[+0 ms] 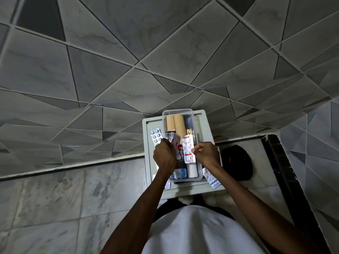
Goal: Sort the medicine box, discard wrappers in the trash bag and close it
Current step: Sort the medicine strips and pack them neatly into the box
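Observation:
A clear plastic medicine box [196, 125] stands on a small pale stool [207, 123]. Inside it are tan bandage rolls [178, 125], a dark roll, a white roll and blister strips. My left hand [164, 156] is over the box's left side, closed on a bunch of pill strips [174, 140]. My right hand [207, 154] pinches the edge of a white and red tablet strip [188, 150] above the box. A black trash bag [236, 162] lies on the floor to the right of the stool.
A silver blister strip [156, 136] lies on the stool left of the box, and another [211, 177] rests at the stool's front right. A tiled wall rises right behind the stool. Marble floor spreads to the left.

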Motion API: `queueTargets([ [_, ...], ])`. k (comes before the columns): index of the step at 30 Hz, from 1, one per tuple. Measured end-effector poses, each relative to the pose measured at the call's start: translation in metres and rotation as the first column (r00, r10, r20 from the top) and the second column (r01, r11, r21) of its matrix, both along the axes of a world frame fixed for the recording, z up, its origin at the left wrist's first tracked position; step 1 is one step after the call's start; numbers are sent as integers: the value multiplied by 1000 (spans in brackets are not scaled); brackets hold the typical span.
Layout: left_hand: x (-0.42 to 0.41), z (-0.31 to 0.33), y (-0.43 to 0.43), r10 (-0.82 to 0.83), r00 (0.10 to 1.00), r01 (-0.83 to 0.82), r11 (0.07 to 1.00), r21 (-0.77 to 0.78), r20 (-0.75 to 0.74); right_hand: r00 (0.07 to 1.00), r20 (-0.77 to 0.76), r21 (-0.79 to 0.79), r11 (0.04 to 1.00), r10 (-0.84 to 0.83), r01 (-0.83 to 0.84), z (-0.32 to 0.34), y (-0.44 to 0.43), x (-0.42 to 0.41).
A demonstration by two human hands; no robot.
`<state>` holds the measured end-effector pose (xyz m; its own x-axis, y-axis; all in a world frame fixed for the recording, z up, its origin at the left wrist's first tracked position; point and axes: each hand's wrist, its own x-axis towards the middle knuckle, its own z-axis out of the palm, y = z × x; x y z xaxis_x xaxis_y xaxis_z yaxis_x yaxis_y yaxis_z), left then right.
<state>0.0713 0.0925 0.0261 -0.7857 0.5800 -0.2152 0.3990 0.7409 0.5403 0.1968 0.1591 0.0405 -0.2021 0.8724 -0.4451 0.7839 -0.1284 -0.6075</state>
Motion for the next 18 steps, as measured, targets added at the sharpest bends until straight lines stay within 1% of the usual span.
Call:
queueTargets([
  [2,1,0,7,-19,997,17,999,-31,-74,1000,3,4,1000,-11,11,2,0,-1],
  [4,-1,-2,13,-22,989,20,1000,-19,-145,1000,2,11,1000,-27,27,2,0,-2],
  [8,-9,-1,16,26,985,-4,992,130,-171,1000,-5,12,999,-31,31,1,3,-2],
  [9,-13,-2,16,29,983,-3,990,143,-181,1000,-10,11,1000,-28,28,1,3,-2],
  [10,-17,-5,16,18,982,6,992,126,-190,1000,-16,11,1000,-24,25,1,3,-2],
  [13,-29,-19,12,-36,982,35,999,-6,-184,1000,-10,16,1000,-19,20,0,4,-3],
  [15,-33,-23,9,-69,982,59,996,-61,-178,1000,-4,17,1000,-13,13,0,4,-6],
  [17,-33,-19,8,-93,979,84,995,-53,-180,1000,5,5,1000,-3,3,1,4,-10],
  [18,-33,-15,8,-89,981,87,996,-17,-171,1000,11,0,1000,3,-3,1,5,-14],
])
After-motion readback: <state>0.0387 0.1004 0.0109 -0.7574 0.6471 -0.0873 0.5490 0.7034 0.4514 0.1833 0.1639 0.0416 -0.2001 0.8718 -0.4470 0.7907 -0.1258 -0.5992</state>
